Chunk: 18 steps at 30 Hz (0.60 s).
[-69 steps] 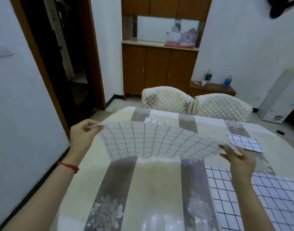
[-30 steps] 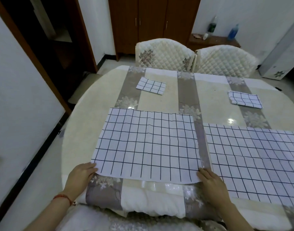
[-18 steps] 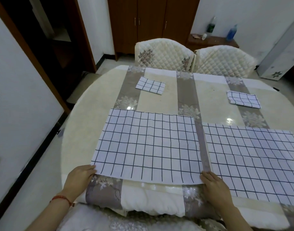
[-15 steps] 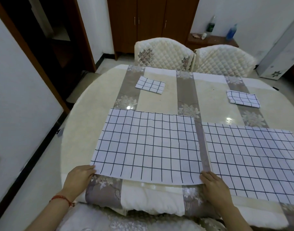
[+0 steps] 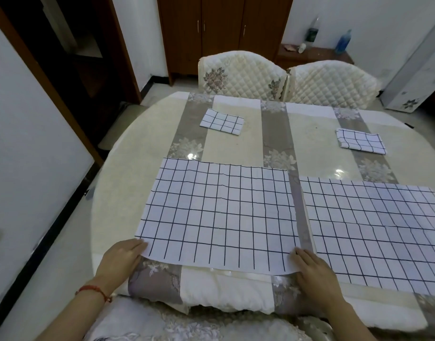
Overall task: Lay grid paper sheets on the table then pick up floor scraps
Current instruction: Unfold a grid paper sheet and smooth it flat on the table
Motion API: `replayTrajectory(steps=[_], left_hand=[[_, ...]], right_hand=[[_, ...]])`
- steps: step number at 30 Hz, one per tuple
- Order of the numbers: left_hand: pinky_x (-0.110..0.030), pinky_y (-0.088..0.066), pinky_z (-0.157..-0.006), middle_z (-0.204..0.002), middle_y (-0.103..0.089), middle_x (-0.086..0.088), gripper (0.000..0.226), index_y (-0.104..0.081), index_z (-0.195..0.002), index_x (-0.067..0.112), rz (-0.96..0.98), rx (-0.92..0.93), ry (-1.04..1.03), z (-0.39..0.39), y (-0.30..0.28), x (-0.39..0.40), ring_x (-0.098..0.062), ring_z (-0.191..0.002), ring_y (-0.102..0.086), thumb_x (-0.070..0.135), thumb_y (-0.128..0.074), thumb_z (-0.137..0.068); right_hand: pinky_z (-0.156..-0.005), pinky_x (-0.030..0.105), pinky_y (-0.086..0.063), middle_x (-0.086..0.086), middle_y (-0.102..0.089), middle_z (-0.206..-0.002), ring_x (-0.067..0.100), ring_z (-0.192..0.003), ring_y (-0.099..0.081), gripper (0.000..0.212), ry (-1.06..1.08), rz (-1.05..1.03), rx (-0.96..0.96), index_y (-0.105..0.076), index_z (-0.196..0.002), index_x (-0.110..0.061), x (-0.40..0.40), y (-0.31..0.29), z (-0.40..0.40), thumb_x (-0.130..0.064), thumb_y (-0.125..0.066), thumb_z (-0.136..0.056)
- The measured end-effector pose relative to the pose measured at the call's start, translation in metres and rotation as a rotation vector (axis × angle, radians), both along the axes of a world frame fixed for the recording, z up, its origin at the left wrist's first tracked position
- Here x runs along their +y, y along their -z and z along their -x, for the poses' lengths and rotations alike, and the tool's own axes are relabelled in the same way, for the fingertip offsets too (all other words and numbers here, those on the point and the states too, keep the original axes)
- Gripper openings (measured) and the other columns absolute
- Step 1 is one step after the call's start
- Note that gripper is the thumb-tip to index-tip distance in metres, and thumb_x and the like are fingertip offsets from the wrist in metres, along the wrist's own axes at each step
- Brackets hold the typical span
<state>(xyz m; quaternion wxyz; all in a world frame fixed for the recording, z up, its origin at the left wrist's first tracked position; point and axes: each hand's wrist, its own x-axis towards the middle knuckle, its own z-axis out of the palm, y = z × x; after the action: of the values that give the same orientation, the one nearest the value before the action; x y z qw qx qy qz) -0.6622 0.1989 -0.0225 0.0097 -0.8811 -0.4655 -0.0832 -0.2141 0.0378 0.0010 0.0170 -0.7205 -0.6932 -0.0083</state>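
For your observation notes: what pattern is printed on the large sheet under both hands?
A black square grid on white, on the large sheet; clearest in the head view.

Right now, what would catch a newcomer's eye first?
Two large grid sheets lie flat side by side on the table: left sheet, right sheet. The left hand and right hand rest at the left sheet's near corners. Two small folded grid pieces lie farther back.

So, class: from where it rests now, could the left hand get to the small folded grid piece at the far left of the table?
Probably yes. The left hand lies at the near corner of the big sheet, and only flat paper and bare table separate it from the folded piece. It would be a long stretch.
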Motion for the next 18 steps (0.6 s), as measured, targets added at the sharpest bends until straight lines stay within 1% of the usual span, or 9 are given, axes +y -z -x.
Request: replayTrajectory(steps=[1, 2, 4, 6, 10, 15, 17, 18], left_hand=[[-0.035, -0.058, -0.053, -0.078, -0.076, -0.011, 0.032, -0.076, -0.075, 0.009, -0.005, 0.013, 0.021, -0.0009, -0.0009, -0.001, -0.027, -0.064, -0.072, 0.006, -0.074, -0.044], [-0.034, -0.057, -0.052, -0.078, -0.076, -0.01, 0.032, -0.076, -0.073, 0.009, 0.001, 0.035, 0.043, -0.0015, -0.001, -0.0016, -0.026, -0.063, -0.072, 0.008, -0.08, -0.041], [-0.032, -0.057, -0.051, -0.079, -0.076, -0.009, 0.048, -0.077, -0.071, 0.011, 0.063, 0.07, 0.046, -0.0007, 0.0001, -0.0024, -0.024, -0.063, -0.072, 0.009, -0.093, -0.026], [-0.03, -0.057, -0.049, -0.078, -0.076, -0.006, 0.054, -0.076, -0.069, 0.014, 0.112, 0.071, 0.032, 0.0021, 0.0005, -0.0018, -0.021, -0.062, -0.072, 0.014, -0.095, -0.017], [-0.027, -0.057, -0.047, -0.074, -0.076, -0.002, 0.05, -0.076, -0.065, 0.017, 0.134, 0.054, 0.037, 0.0021, -0.0032, -0.0039, -0.018, -0.059, -0.072, 0.019, -0.095, -0.018], [-0.024, -0.054, -0.044, -0.071, -0.076, -0.001, 0.048, -0.076, -0.06, 0.016, 0.152, 0.066, 0.03, -0.0005, -0.0066, -0.0065, -0.017, -0.054, -0.07, 0.017, -0.094, -0.016], [-0.023, -0.053, -0.043, -0.07, -0.076, -0.001, 0.041, -0.075, -0.058, 0.016, 0.177, 0.097, 0.009, -0.0001, -0.0069, -0.0078, -0.018, -0.052, -0.069, 0.017, -0.093, -0.022], [-0.022, -0.052, -0.042, -0.068, -0.075, 0.0, 0.03, -0.073, -0.056, 0.016, 0.175, 0.12, 0.009, 0.0002, -0.0075, -0.0084, -0.018, -0.05, -0.068, 0.018, -0.089, -0.031]], right_hand=[[-0.063, 0.035, -0.059, 0.004, -0.074, -0.096, 0.024, -0.084, -0.072, 0.065, -0.03, 0.013, 0.0, -0.072, -0.087, -0.014, 0.0004, -0.0008, 0.0026, -0.011, -0.089, -0.025], [-0.063, 0.034, -0.059, 0.003, -0.074, -0.097, 0.023, -0.085, -0.072, 0.068, -0.053, 0.033, 0.002, -0.072, -0.087, -0.016, 0.0008, -0.0009, 0.0045, -0.013, -0.091, -0.022], [-0.062, 0.031, -0.059, 0.001, -0.074, -0.097, 0.018, -0.084, -0.072, 0.071, -0.075, 0.079, 0.02, -0.073, -0.085, -0.019, 0.0016, 0.0005, 0.0056, -0.014, -0.092, -0.016], [-0.058, 0.027, -0.058, -0.002, -0.075, -0.096, 0.014, -0.082, -0.072, 0.071, -0.075, 0.105, 0.056, -0.073, -0.081, -0.022, 0.0021, 0.0006, 0.0039, -0.011, -0.091, -0.013], [-0.049, 0.021, -0.056, -0.007, -0.075, -0.092, 0.008, -0.077, -0.072, 0.065, -0.071, 0.118, 0.085, -0.074, -0.074, -0.024, 0.0024, -0.0069, 0.0041, -0.009, -0.089, -0.013], [-0.045, 0.02, -0.054, -0.009, -0.075, -0.091, 0.007, -0.077, -0.072, 0.06, -0.088, 0.101, 0.07, -0.074, -0.074, -0.026, -0.0018, -0.004, 0.0043, -0.009, -0.09, -0.019], [-0.045, 0.02, -0.055, -0.009, -0.075, -0.091, 0.007, -0.077, -0.072, 0.06, -0.082, 0.102, 0.065, -0.074, -0.076, -0.026, -0.0027, -0.0037, 0.0048, -0.01, -0.09, -0.02], [-0.045, 0.02, -0.054, -0.01, -0.075, -0.091, 0.007, -0.077, -0.072, 0.06, -0.079, 0.107, 0.061, -0.074, -0.076, -0.027, -0.003, -0.0042, 0.0053, -0.011, -0.09, -0.019]])
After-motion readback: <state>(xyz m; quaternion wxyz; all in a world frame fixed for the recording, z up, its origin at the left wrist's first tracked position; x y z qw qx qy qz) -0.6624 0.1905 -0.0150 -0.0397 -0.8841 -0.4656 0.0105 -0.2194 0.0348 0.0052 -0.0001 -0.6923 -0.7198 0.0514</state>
